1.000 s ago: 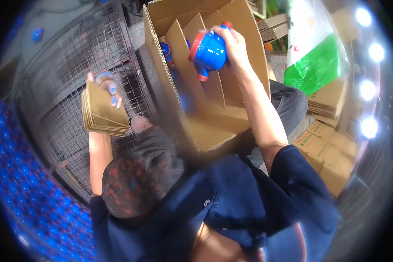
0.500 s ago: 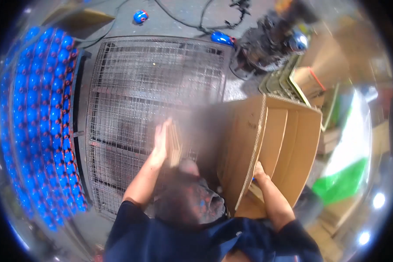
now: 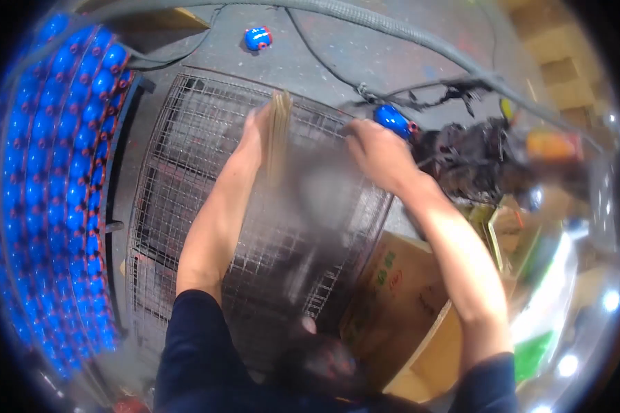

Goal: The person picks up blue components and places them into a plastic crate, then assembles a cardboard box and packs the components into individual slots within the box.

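My left hand [image 3: 257, 132] holds a thin upright stack of flat cardboard pieces [image 3: 277, 138] over the wire mesh rack [image 3: 169, 138], with its fingers along the stack's left side. Over the rack's far right edge, my right hand [image 3: 381, 155] has its fingers bent and close together, pointing left; anything in them is hidden. Just beyond that hand lies a glossy blue rounded part [image 3: 393, 120] with red ends. A large cardboard box [image 3: 399, 296] stands below my right forearm, partly covered by it. A grey smear blurs the middle of the view.
Many blue rounded parts with red ends [image 3: 48, 193] stand in rows at the left. Another blue part [image 3: 257, 38] lies on the floor at the far side. A thick grey hose [image 3: 393, 34] crosses the top. A dark, dirty machine [image 3: 468, 162] stands at the right.
My right hand has come out of the cardboard box and reached forward to the rack's far right edge. My left hand has moved farther forward with the cardboard stack.
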`<state>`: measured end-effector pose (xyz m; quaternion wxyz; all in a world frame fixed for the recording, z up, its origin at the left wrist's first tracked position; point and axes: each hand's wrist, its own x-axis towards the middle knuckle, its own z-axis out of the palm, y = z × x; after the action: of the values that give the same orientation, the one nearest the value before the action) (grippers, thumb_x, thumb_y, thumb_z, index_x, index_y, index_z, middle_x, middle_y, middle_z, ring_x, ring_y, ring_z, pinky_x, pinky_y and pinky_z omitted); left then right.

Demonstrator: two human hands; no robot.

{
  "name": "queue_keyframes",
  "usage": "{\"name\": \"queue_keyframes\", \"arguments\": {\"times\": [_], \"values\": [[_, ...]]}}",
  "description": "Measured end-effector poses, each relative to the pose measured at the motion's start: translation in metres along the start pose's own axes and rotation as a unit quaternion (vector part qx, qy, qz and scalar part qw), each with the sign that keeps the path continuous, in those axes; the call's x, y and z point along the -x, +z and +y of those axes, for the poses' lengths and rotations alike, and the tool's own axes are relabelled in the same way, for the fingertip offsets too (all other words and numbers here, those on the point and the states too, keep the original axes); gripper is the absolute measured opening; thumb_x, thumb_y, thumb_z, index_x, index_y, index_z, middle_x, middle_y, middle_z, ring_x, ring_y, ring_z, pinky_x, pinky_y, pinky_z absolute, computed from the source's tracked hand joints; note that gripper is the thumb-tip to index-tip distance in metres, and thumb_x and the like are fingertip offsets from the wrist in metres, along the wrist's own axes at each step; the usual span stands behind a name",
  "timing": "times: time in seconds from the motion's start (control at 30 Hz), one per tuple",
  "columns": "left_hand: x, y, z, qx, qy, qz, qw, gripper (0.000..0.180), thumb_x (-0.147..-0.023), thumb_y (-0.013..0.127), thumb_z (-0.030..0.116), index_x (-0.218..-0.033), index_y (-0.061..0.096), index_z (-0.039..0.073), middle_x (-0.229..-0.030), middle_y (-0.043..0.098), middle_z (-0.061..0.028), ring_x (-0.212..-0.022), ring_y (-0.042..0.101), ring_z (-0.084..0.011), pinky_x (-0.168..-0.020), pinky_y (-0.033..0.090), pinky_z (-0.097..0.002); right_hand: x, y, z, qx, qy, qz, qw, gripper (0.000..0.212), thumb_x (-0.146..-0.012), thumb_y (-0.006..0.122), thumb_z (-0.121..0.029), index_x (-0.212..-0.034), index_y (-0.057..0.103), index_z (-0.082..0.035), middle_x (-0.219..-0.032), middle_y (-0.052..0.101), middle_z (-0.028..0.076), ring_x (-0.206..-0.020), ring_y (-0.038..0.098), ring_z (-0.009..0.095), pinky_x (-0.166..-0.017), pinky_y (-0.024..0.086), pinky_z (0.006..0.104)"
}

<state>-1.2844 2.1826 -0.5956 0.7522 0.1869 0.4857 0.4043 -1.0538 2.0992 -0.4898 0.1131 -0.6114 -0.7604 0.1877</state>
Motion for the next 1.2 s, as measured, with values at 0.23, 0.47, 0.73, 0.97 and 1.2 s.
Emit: {"name": "queue_keyframes", "arguments": {"times": [0.23, 0.47, 0.73, 0.97, 1.2], "values": [[-0.169, -0.043, 0.061, 0.133, 0.022, -0.009, 0.991, 0.038, -0.091, 0.06, 0.043, -0.095, 0.061, 0.005, -0.078, 0.062, -0.0126, -0.056, 0.055, -0.0254, -0.05, 0.049, -0.041, -0.021, 0.182, 0.052, 0.193, -0.012, -0.02, 0.981, 0.07, -0.092, 0.058, -0.04, -0.151, 0.03, -0.018, -0.159, 0.025, 0.007, -0.149, 0.015, 0.028, -0.118, 0.008, 0.0593], [-0.273, -0.031, 0.104, -0.039, 0.032, 0.171, 0.984, 0.054, -0.085, 0.065, 0.06, -0.099, 0.067, 0.008, -0.074, 0.064, -0.0079, -0.063, 0.062, -0.0214, -0.058, 0.051, -0.0344, -0.026, 0.192, 0.067, 0.148, 0.01, -0.075, 0.986, 0.066, -0.09, 0.056, -0.044, -0.147, 0.039, -0.016, -0.152, 0.037, 0.009, -0.144, 0.027, 0.029, -0.116, 0.01, 0.0624], [-0.37, -0.032, 0.094, -0.215, 0.013, 0.24, 0.947, 0.042, -0.088, 0.065, 0.05, -0.086, 0.062, 0.008, -0.069, 0.058, -0.0056, -0.059, 0.056, -0.0192, -0.054, 0.046, -0.0343, -0.022, 0.207, 0.094, 0.082, -0.065, 0.044, 0.994, 0.059, -0.084, 0.062, -0.044, -0.13, 0.058, -0.009, -0.149, 0.041, 0.015, -0.136, 0.039, 0.035, -0.112, 0.018, 0.0629], [-0.389, -0.056, 0.08, -0.138, -0.018, 0.116, 0.983, 0.036, -0.091, 0.062, 0.042, -0.081, 0.059, 0.008, -0.07, 0.055, -0.0049, -0.059, 0.053, -0.0176, -0.054, 0.044, -0.0314, -0.023, 0.2, 0.085, 0.089, -0.027, 0.003, 0.996, 0.062, -0.087, 0.059, -0.048, -0.138, 0.052, -0.015, -0.152, 0.039, 0.008, -0.143, 0.029, 0.03, -0.111, 0.017, 0.0658], [-0.188, 0.004, 0.028, 0.261, 0.042, -0.232, 0.936, 0.027, -0.097, 0.051, 0.032, -0.11, 0.057, 0.009, -0.096, 0.06, -0.0062, -0.071, 0.057, -0.0188, -0.063, 0.049, -0.0312, -0.026, 0.204, 0.087, 0.114, 0.003, 0.035, 0.993, 0.041, -0.083, 0.058, -0.037, -0.118, 0.059, -0.016, -0.141, 0.049, 0.008, -0.13, 0.043, 0.026, -0.111, 0.021, 0.0612]]}}
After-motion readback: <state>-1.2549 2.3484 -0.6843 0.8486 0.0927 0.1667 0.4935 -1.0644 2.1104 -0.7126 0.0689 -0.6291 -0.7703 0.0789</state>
